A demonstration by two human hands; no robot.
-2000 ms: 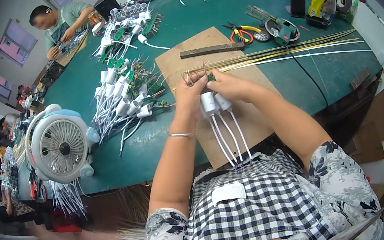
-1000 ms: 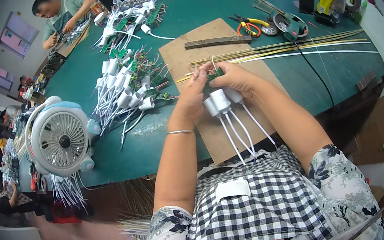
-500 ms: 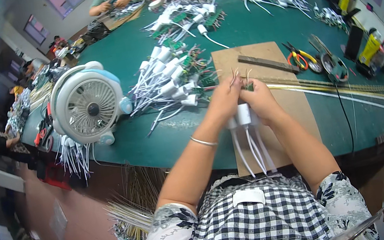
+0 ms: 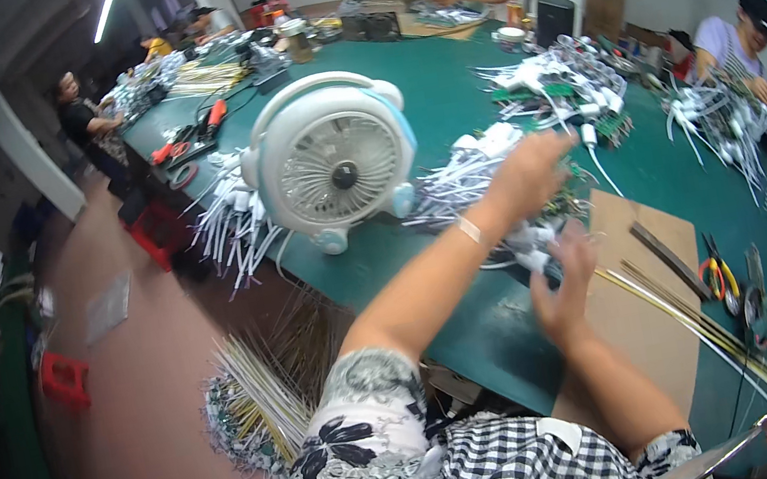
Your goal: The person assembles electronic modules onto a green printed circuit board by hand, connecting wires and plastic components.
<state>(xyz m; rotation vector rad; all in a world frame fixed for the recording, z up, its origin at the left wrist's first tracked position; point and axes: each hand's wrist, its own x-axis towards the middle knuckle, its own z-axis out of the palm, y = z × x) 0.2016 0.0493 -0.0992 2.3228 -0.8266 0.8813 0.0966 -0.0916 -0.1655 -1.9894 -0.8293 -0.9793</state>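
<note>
My left hand (image 4: 535, 175) is stretched over a pile of white cylindrical parts (image 4: 484, 143) with white cables and green circuit boards. Motion smears its fingers, so any hold is hidden. Nearer to me, my right hand (image 4: 568, 280) is open, thumb and fingers apart. Just beyond its fingertips lies another white cylindrical part (image 4: 531, 243) at the near side of the pile; whether the fingers touch it is unclear. A brown board (image 4: 632, 299) lies beneath and to the right of my right hand.
A white and blue fan (image 4: 335, 161) stands left of the pile, with more cabled parts (image 4: 236, 208) behind it. Pliers (image 4: 717, 273), a dark bar (image 4: 671, 260) and long thin rods (image 4: 704, 333) lie at right. Other people sit across the green table (image 4: 420, 61).
My hands have parted from the bundle of white cylindrical parts they held together over the board. Both now reach to the pile, and the view has swung left.
</note>
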